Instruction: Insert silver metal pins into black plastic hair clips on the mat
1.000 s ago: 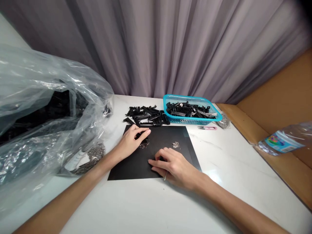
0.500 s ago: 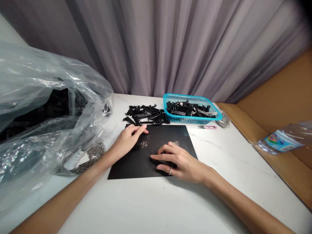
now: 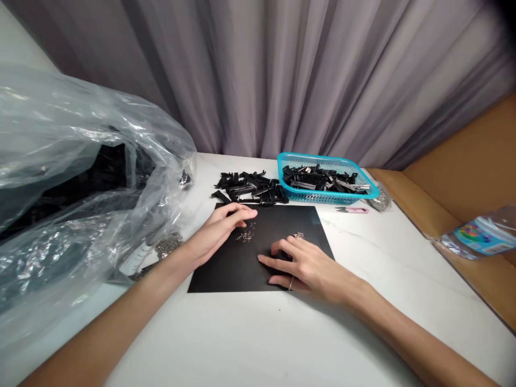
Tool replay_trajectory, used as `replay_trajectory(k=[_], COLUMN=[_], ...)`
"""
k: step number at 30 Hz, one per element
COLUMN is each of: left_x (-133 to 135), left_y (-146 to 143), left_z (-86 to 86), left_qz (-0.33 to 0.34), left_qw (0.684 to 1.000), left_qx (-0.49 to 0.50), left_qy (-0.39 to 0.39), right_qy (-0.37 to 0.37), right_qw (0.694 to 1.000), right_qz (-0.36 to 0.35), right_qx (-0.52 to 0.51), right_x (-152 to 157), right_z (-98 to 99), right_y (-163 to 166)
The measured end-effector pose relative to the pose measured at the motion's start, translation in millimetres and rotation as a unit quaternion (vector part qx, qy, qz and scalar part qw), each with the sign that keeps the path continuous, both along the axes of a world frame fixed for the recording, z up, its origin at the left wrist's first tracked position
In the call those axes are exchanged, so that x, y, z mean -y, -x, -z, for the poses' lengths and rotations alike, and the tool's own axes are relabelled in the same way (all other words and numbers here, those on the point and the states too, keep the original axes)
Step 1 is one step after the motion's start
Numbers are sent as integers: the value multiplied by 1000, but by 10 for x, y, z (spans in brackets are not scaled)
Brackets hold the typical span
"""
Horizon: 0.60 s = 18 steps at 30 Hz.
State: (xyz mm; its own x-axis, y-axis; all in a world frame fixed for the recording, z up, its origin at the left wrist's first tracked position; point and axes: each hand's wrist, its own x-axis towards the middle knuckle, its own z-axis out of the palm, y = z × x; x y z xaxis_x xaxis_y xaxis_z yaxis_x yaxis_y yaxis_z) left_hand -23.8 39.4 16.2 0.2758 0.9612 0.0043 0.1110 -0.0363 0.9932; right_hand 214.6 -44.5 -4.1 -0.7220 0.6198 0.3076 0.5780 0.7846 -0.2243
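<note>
Work lightly over the black sheet [image 3: 226, 274], with left hand [image 3: 217, 231] beside the small metal bits [image 3: 245, 235] at frame centre and right hand [image 3: 310, 266] lower right of them, grip of either impossible to tell, taking care not to scatter any.

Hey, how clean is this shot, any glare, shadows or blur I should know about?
In the head view, bright glints streak the bag; a soft shadow falls on the table around the right hand; the metal bits look too small and soft to tell apart clearly; and the top right corner goes nearly black.
</note>
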Motion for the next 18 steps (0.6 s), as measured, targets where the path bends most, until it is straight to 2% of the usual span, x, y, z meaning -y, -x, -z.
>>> replay_trajectory(k=[3,6,12,18], left_x=[68,114,194,234], left_y=[-41,-89,-172,-203], left_z=[-51,-62,2,44], left_qz=[-6,4,34,62], left_qw=[998,996,994,994], left_qx=[-59,-88,-88,-61], left_qy=[-15,-29,-55,-62], right_qy=[-43,-56,1,55], right_qw=[998,996,972,952], right_qz=[26,50,117,172], right_qx=[-24,-47,-203,-249], right_x=[-22,-45,-82,-131], right_z=[46,54,45,71], right_y=[27,35,-6,-70])
